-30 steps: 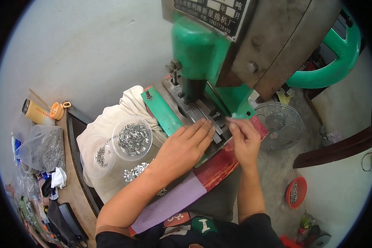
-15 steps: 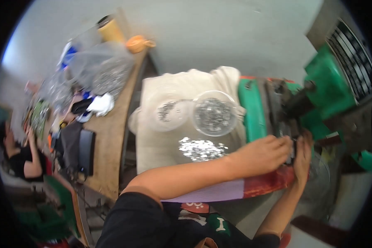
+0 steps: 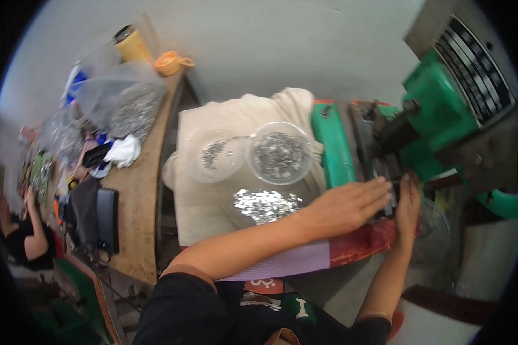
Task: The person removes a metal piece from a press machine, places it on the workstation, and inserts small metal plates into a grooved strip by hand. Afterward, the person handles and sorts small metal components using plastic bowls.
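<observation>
My left hand (image 3: 354,207) reaches across to the metal fixture (image 3: 389,204) of a green machine (image 3: 440,112). Its fingers are stretched out and lie close together, with the tips at the fixture; I make out nothing held in them. My right hand (image 3: 407,204) is upright against the fixture's right side, its fingers seen edge-on and blurred. Any small part between the hands is hidden. Left of the machine, a clear round tub (image 3: 251,161) holds many small silvery metal pieces. A loose pile of shiny flat pieces (image 3: 265,206) lies in front on the beige cloth (image 3: 204,207).
Farther left on the cloth, another translucent tub (image 3: 193,169) holds fewer pieces. A wooden table (image 3: 138,230) bears plastic bags (image 3: 129,103), a white cloth (image 3: 122,150) and an orange lid (image 3: 168,63). Another person (image 3: 34,238) sits at far left. A clear container (image 3: 434,236) stands below the machine.
My left hand's fingers have straightened from a curled grip at the fixture and drawn back slightly. My right hand stays beside the fixture. The whole view has shifted a little.
</observation>
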Tool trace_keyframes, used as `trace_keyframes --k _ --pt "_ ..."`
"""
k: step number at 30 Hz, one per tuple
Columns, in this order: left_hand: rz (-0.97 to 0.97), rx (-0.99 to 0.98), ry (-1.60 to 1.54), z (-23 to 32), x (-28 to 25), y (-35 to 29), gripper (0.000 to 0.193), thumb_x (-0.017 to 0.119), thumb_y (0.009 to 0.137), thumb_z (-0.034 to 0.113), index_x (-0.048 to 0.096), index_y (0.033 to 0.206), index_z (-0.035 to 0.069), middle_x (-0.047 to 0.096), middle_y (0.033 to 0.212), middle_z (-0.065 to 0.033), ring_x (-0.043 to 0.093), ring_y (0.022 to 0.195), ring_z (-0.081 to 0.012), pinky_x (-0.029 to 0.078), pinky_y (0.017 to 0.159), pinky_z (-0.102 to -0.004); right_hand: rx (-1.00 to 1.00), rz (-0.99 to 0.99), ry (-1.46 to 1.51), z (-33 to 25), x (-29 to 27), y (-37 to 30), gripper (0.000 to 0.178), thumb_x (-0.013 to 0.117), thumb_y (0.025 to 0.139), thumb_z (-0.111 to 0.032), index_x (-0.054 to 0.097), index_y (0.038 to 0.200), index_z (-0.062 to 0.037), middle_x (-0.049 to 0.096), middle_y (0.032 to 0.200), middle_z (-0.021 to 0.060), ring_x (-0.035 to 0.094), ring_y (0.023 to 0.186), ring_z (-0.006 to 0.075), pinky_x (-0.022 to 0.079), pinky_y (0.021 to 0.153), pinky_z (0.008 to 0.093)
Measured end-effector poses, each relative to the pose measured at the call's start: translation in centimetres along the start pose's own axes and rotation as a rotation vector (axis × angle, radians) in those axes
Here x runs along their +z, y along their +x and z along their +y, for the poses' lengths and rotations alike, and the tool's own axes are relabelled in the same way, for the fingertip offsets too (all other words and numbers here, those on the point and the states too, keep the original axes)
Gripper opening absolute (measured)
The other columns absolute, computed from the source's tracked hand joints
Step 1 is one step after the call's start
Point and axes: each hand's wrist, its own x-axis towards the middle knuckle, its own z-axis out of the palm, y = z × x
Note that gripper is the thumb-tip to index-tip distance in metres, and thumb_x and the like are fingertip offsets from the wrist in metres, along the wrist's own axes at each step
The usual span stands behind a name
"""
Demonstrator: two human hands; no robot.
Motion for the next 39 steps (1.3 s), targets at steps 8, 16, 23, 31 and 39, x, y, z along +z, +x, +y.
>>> trace_keyframes --k 8,16,23,31,39 --pt "0.041 -0.39 -0.28 0.1 -0.4 -0.7 0.091 0.082 0.071 0.013 0.034 0.147 -0.004 0.036 0.151 -0.025 0.039 0.138 -0.0407 0.036 0.112 -0.0431 -0.274 0.733 -0.075 -3.2 -4.1 -0.2 0.037 0.041 0.106 -0.024 0.051 0.128 0.0035 0.053 0.126 0.0106 0.049 0.112 0.0197 0.035 0.103 0.033" --pt "0.023 -0.548 -0.384 0.1 0.9 0.1 0.102 0.085 0.068 0.014 0.025 0.148 -0.006 0.033 0.148 -0.0259 0.036 0.136 -0.0416 0.034 0.113 -0.0443 -0.539 1.037 0.133 -6.6 -15.7 6.2 0.045 0.04 0.106 -0.032 0.041 0.133 0.0046 0.049 0.127 0.0191 0.054 0.109 0.0251 0.046 0.098 0.039" --pt "0.095 -0.618 -0.311 -0.2 1.6 0.9 0.096 0.083 0.059 0.021 0.034 0.137 -0.004 0.033 0.145 -0.0257 0.036 0.135 -0.0416 0.033 0.113 -0.0427 -0.371 0.832 0.21 -7.9 -18.6 8.0 0.055 0.05 0.099 -0.054 0.045 0.113 -0.0009 0.057 0.081 0.0126 0.061 0.066 0.0217 0.057 0.065 0.0399" --pt "0.04 -0.684 -0.302 -0.2 1.1 1.6 0.092 0.083 0.056 0.022 0.036 0.13 -0.004 0.034 0.14 -0.0231 0.04 0.13 -0.04 0.039 0.108 -0.0441 -0.312 0.817 0.21 -8.4 -18.8 7.7 0.054 0.053 0.098 -0.055 0.046 0.105 -0.0016 0.055 0.078 0.0117 0.06 0.066 0.0208 0.057 0.067 0.0378" --pt "0.066 -0.668 -0.321 -0.3 1.1 1.3 0.092 0.083 0.055 0.022 0.037 0.13 -0.006 0.034 0.139 -0.0231 0.04 0.129 -0.0414 0.039 0.108 -0.0447 -0.347 0.885 0.252 -9.1 -18.3 7.7 0.051 0.05 0.101 -0.048 0.047 0.116 -0.0001 0.055 0.079 0.0103 0.058 0.072 0.0198 0.053 0.069 0.0354"
